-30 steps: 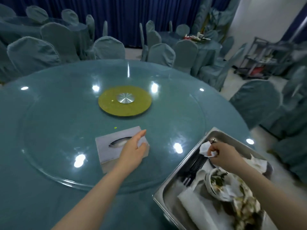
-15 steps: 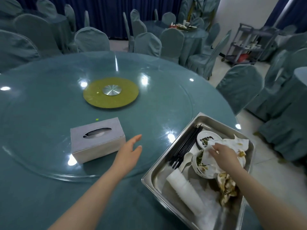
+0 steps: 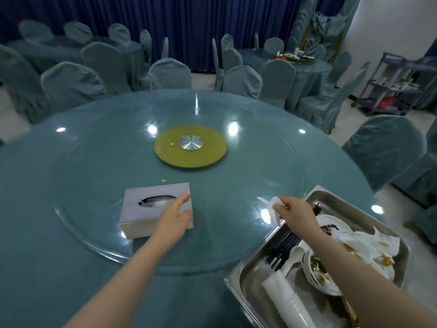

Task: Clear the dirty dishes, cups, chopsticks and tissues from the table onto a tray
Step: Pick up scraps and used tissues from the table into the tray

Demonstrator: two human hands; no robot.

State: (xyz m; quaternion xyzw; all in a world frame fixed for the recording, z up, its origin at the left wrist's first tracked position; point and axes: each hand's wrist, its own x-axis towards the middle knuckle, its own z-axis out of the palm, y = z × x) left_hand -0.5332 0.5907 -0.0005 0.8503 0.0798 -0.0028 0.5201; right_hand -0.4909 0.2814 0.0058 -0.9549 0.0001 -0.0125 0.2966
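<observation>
A steel tray [image 3: 246, 282] stands at the table's near right edge. It holds black chopsticks [image 3: 283, 245], stacked white cups [image 3: 288, 304], dirty plates and bowls [image 3: 331, 223] and crumpled tissues [image 3: 369, 245]. My right hand [image 3: 295, 211] is over the glass just left of the tray, pinching a white tissue [image 3: 274, 209]. My left hand [image 3: 175, 216] rests on the right end of a grey tissue box [image 3: 146, 209] with its fingers spread.
A round glass turntable [image 3: 248, 176] covers the teal table, with a yellow-green hub [image 3: 190, 145] at its middle. A green crumb [image 3: 163, 180] lies behind the box. Covered chairs [image 3: 383, 147] ring the table; a service cart [image 3: 397, 84] stands far right.
My right hand left the tray with a white tissue and now holds it over the glass. My left hand went back onto the tissue box's right end.
</observation>
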